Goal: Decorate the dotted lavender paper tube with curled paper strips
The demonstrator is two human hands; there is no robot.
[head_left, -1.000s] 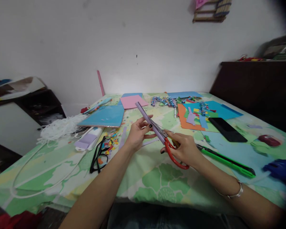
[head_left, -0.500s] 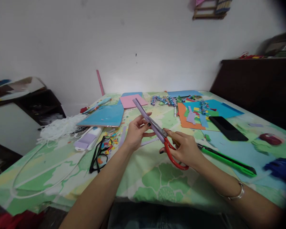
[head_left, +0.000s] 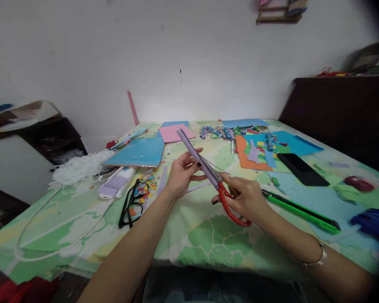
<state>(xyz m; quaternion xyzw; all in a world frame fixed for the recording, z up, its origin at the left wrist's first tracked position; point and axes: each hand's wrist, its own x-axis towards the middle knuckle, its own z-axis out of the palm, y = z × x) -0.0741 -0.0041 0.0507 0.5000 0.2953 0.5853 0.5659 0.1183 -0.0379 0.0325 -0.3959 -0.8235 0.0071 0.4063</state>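
Observation:
My left hand [head_left: 182, 174] pinches a narrow purple paper strip [head_left: 189, 146] between thumb and fingers, above the middle of the table. The strip slants up and away to the left. Red-handled scissors [head_left: 229, 206] are gripped in my right hand [head_left: 244, 195], with the blades lying along the strip and pointing away. A thin dark sliver [head_left: 216, 164] sticks out beside the blades; whether it is paper or a blade edge I cannot tell. More purple strips [head_left: 198, 187] rest on the tablecloth beneath my hands.
Black glasses [head_left: 132, 204] and small paper scraps lie left of my hands, near a pile of white cord [head_left: 77, 170]. To the right are a green box cutter [head_left: 303, 212], a black phone [head_left: 302, 169] and coloured paper sheets [head_left: 295, 143]. A blue folder [head_left: 137, 152] lies at the back left.
The thin dark sliver now stands out to the right of the blades. Both hands keep nearly the same place and hold on the strip and scissors.

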